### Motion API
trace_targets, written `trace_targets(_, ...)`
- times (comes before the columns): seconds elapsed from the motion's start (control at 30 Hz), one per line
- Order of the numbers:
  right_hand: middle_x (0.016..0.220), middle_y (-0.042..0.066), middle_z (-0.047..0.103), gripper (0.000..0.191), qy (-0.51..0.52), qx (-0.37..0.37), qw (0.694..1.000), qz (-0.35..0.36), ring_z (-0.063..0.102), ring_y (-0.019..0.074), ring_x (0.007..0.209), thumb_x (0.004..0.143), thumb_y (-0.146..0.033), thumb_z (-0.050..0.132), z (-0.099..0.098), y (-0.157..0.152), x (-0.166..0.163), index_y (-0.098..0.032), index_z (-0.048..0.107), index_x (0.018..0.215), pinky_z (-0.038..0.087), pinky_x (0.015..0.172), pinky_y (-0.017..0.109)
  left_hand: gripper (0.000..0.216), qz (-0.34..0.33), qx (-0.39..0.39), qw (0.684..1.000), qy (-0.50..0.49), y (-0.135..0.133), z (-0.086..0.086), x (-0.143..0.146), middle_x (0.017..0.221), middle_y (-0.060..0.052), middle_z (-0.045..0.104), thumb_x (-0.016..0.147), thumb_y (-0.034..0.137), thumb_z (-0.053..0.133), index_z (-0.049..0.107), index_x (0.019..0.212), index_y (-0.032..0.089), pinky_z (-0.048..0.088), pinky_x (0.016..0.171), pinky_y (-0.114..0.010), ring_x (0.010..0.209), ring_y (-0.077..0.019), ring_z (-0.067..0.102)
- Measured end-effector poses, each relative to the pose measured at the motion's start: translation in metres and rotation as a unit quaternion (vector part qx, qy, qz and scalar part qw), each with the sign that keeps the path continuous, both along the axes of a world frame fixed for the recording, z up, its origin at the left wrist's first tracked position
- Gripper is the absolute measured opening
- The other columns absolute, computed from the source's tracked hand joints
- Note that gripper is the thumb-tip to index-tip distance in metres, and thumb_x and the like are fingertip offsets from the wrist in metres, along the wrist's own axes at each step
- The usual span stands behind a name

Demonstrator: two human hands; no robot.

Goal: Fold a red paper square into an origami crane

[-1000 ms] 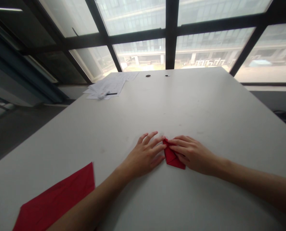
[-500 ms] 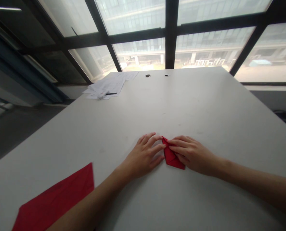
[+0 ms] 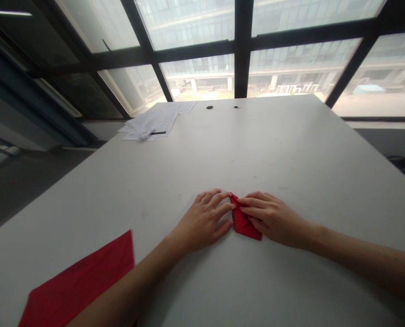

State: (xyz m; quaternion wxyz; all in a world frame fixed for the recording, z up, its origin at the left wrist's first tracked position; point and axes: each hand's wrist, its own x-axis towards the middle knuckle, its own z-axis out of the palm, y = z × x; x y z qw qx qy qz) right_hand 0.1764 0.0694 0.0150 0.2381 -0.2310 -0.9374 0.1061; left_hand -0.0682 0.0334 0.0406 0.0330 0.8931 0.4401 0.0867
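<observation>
A small folded piece of red paper [image 3: 242,221] lies on the white table, its narrow point facing away from me. My left hand [image 3: 207,220] rests at its left edge, fingers spread and fingertips touching the paper near the tip and side. From the right, my right hand [image 3: 272,215] has its fingers close together on the paper, gripping its right side and covering that part. A crease runs across the lower portion of the folded piece. Any paper beneath the right fingers is hidden.
A larger red sheet [image 3: 83,277] lies at the lower left, partly behind my left forearm. Several white papers [image 3: 161,120] with a crumpled white item on them sit at the table's far left. Two round holes are near the far edge, before dark-framed windows.
Both hands keep nearly the same place on the folded red paper. Its lower right corner has shifted very slightly left.
</observation>
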Motion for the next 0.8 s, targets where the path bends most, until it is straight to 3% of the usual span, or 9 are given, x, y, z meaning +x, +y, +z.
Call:
trace_targets(0.4, 0.124, 0.006, 0.067, 0.029, 0.022, -0.018, 1.0, 0.008, 0.06, 0.0233, 0.113, 0.087, -0.012, 0.06, 0.0024, 0.0015, 0.0003, -0.024, 0.07, 0.112, 0.052, 0.099, 0.043, 0.036, -0.003, -0.001, 1.0, -0.002, 0.0013, 0.0022, -0.001, 0.144, -0.004, 0.047, 0.093, 0.039, 0.055, 0.056, 0.128, 0.03, 0.033, 0.11, -0.046, 0.134, -0.0284, 0.039)
trace_targets(0.63, 0.126, 0.005, 0.066, 0.028, 0.009, -0.016, 1.0, 0.005, 0.058, 0.0236, 0.114, 0.089, -0.015, 0.058, 0.0016, 0.0014, 0.0005, -0.023, 0.068, 0.114, 0.05, 0.101, 0.043, 0.034, 0.002, -0.008, 1.0, -0.004, 0.0006, 0.0015, -0.0009, 0.151, -0.006, 0.039, 0.093, 0.038, 0.055, 0.056, 0.126, 0.029, 0.031, 0.111, -0.048, 0.137, -0.0291, 0.036)
trace_targets(0.8, 0.125, 0.006, 0.067, 0.032, 0.026, -0.01, 1.0, 0.01, 0.059, 0.0231, 0.114, 0.088, -0.013, 0.059, 0.0027, 0.0014, 0.0009, -0.025, 0.067, 0.117, 0.051, 0.1, 0.044, 0.035, -0.005, -0.003, 1.0, -0.001, 0.0006, 0.0, -0.0013, 0.149, -0.004, 0.042, 0.094, 0.037, 0.054, 0.055, 0.128, 0.029, 0.031, 0.112, -0.047, 0.137, -0.0286, 0.036)
